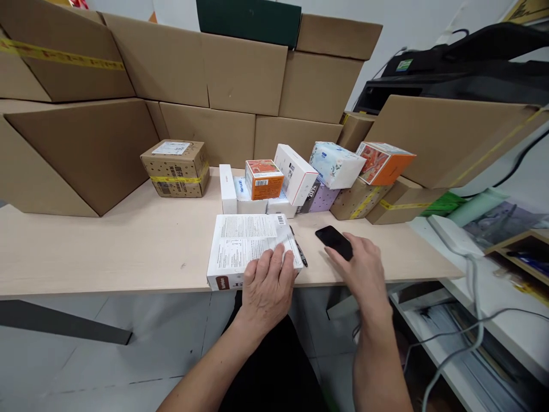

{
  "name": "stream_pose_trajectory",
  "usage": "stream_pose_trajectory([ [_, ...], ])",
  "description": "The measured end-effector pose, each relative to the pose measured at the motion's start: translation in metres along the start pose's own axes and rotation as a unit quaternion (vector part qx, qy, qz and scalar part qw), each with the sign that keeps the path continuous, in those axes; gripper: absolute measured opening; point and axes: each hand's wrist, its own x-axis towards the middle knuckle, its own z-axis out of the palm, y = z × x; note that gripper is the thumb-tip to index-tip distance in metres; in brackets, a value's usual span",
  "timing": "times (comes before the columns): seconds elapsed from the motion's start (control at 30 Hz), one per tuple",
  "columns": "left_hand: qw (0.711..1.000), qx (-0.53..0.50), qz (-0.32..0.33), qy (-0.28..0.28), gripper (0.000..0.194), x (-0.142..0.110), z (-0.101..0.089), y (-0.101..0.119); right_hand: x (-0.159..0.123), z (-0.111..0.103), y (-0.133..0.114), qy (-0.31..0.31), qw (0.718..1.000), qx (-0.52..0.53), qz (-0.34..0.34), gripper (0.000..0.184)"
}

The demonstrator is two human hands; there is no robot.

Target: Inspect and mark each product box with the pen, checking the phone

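Observation:
My left hand lies over the front right part of a white printed box, fingers extended across its top; its thumb is hidden. The box rests flat near the table's front edge. Against its right side lies a black pen. Further right, my right hand holds a black smartphone by its near right end, thumb on one side and fingers on the other. The phone is low over the table; I cannot tell whether it touches.
Several boxes stand behind, among them an orange box, a white box, a tissue pack and a brown carton. Cardboard walls enclose the table. Grey cables hang at the right.

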Motion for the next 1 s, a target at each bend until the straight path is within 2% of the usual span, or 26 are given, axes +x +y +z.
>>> stream_pose_trajectory([
  [0.07, 1.000, 0.000, 0.001, 0.008, 0.029, 0.000, 0.000, 0.000, 0.000, -0.007, 0.024, -0.054, 0.998, -0.037, 0.020, 0.078],
  [0.13, 1.000, -0.001, 0.000, 0.012, 0.029, 0.000, 0.000, 0.001, 0.001, -0.011, 0.041, -0.124, 0.990, -0.043, 0.040, 0.087],
  [0.23, 1.000, -0.003, -0.002, 0.012, 0.030, 0.000, -0.001, 0.001, 0.005, -0.010, 0.051, -0.186, 0.982, -0.007, 0.041, 0.084],
  [0.33, 1.000, -0.007, 0.000, 0.011, 0.030, 0.000, -0.001, 0.001, 0.007, -0.008, 0.048, -0.185, 0.982, 0.006, 0.030, 0.074],
  [0.53, 1.000, -0.005, -0.002, 0.009, 0.031, -0.001, 0.001, 0.001, 0.000, -0.008, 0.033, -0.122, 0.992, -0.035, 0.020, 0.072],
  [0.7, 1.000, -0.004, -0.005, 0.002, 0.031, -0.003, 0.001, 0.001, -0.019, -0.011, 0.020, 0.002, 1.000, 0.007, -0.024, 0.071],
  [0.87, 1.000, -0.009, -0.006, -0.002, 0.032, -0.003, 0.000, 0.001, -0.044, -0.025, -0.014, 0.144, 0.977, 0.100, -0.122, 0.059],
  [1.0, 1.000, -0.005, -0.008, -0.011, 0.031, 0.000, -0.002, 0.001, -0.057, -0.032, -0.043, 0.174, 0.956, 0.155, -0.176, 0.058],
])
